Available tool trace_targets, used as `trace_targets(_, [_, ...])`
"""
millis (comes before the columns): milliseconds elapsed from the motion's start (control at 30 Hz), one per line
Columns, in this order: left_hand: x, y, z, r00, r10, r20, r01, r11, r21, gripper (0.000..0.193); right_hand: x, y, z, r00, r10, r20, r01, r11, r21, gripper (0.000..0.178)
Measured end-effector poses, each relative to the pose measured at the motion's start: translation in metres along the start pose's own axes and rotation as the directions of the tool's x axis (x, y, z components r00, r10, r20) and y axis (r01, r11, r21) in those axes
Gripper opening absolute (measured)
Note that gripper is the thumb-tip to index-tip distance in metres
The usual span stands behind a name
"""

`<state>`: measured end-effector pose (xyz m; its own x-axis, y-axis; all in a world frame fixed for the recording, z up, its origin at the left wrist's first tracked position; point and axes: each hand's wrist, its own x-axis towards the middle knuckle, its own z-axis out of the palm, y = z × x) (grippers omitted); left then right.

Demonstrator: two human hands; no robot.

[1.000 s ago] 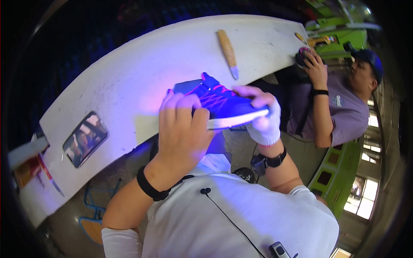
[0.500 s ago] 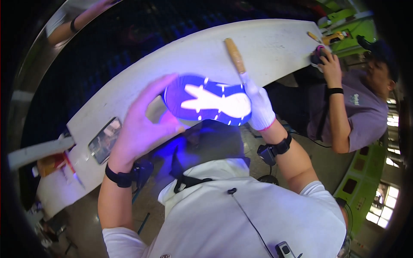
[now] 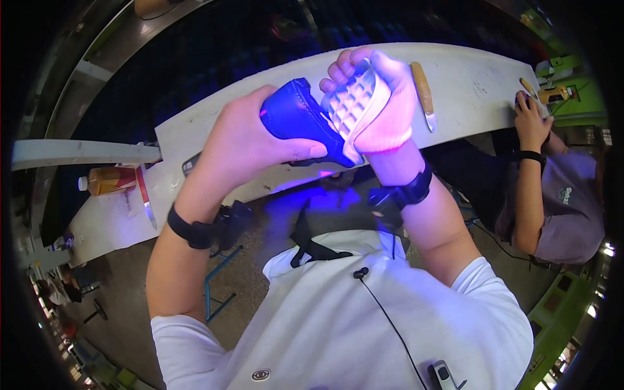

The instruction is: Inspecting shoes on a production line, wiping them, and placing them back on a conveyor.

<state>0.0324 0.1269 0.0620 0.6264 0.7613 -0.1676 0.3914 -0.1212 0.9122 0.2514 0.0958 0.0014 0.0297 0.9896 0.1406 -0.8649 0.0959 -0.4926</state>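
Note:
My bare left hand [image 3: 244, 133] is closed around a dark blue shoe upper [image 3: 299, 117], thumb along its near side. My right hand [image 3: 390, 97], in a white glove with several fingertips bare, grips a pale shoe sole [image 3: 354, 104] with a raised waffle grid on its visible side. Sole and upper sit at an angle: a gap shows between them at the far end, and they come together at the near end. Violet light falls on both pieces and my hands. Beside my right hand, a wooden-handled knife [image 3: 423, 91] lies on the table.
The long white table [image 3: 478, 84] curves across in front of me. At its left are a bottle of amber drink [image 3: 110, 181] and a red-handled knife [image 3: 144, 192]. A phone [image 3: 190, 164] is mostly hidden by my left forearm. A co-worker [image 3: 552, 201] sits at the right.
My left hand has gone from open beside the shoe piece to gripping the upper. The flat patterned face has turned out of sight, and the waffle side of the sole now shows. The view has shifted.

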Motion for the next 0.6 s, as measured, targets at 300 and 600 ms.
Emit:
trace_targets(300, [-0.005,-0.004,0.013,0.979,-0.011,-0.203,0.042,0.988,0.149,0.057,0.019,-0.009,0.05,0.946,0.324,0.025,-0.25,0.777,-0.577,0.03])
trace_targets(600, [0.043,0.064,0.044,0.988,0.157,0.011,-0.127,0.756,0.642,0.086,0.007,-0.063,0.011,0.858,-0.006,0.513,0.501,0.225,-0.836,0.017])
